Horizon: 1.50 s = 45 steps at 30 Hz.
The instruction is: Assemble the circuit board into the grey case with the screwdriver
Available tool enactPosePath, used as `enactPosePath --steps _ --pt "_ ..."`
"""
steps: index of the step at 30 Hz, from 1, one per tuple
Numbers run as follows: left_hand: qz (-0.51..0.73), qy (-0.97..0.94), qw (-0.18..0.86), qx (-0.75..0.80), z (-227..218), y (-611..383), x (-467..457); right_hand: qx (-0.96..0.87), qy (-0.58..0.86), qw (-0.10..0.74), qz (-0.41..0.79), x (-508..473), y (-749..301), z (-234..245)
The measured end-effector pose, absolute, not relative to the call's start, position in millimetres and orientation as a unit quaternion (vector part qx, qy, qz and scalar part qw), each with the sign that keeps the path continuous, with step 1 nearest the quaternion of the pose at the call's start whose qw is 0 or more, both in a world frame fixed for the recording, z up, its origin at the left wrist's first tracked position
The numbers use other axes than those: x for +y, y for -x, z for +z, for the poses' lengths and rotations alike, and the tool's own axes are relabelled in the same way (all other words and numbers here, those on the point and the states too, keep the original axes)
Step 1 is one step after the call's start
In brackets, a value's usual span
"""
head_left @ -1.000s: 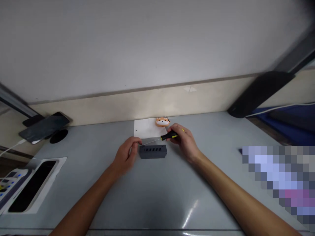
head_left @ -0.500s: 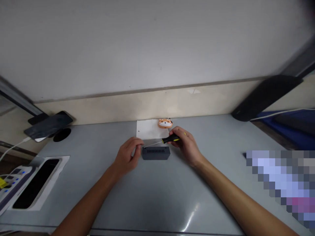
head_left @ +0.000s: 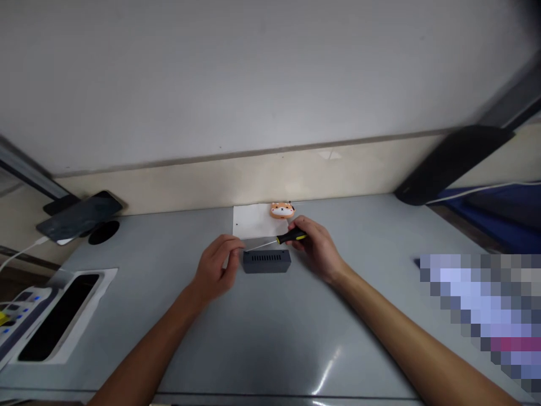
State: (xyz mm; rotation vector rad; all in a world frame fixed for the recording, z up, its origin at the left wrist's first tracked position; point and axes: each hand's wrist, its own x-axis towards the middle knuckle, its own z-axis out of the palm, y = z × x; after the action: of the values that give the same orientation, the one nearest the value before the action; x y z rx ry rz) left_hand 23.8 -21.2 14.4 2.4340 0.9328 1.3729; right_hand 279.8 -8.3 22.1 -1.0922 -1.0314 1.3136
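Note:
A dark grey slotted box (head_left: 267,264) rests on the grey table, a row of vents and small corner holes on its upper face. My right hand (head_left: 316,245) is closed around the black-and-yellow handle of a screwdriver (head_left: 291,235). Its thin shaft slants left, the tip at the box's upper left corner. My left hand (head_left: 217,265) is beside the box's left end, fingertips bent together close to the screwdriver's tip. Whatever those fingers pinch, if anything, is too small to make out.
Behind the box lie white paper (head_left: 253,220) and an orange-and-white animal-faced case (head_left: 282,210). At left are a phone on a stand (head_left: 80,217), another phone (head_left: 61,316) on paper and a power strip (head_left: 21,316). A black cylinder (head_left: 452,163) leans at the back right.
The view has shifted slightly. Both hands keep almost the same place at the box, and the screwdriver's handle has turned a little in my right hand.

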Motion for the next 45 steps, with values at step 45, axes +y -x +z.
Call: enactPosePath --steps 45 --pt "0.472 -0.824 0.141 0.281 20.0 -22.4 -18.0 -0.460 0.416 0.554 0.556 -5.4 -288.9 24.5"
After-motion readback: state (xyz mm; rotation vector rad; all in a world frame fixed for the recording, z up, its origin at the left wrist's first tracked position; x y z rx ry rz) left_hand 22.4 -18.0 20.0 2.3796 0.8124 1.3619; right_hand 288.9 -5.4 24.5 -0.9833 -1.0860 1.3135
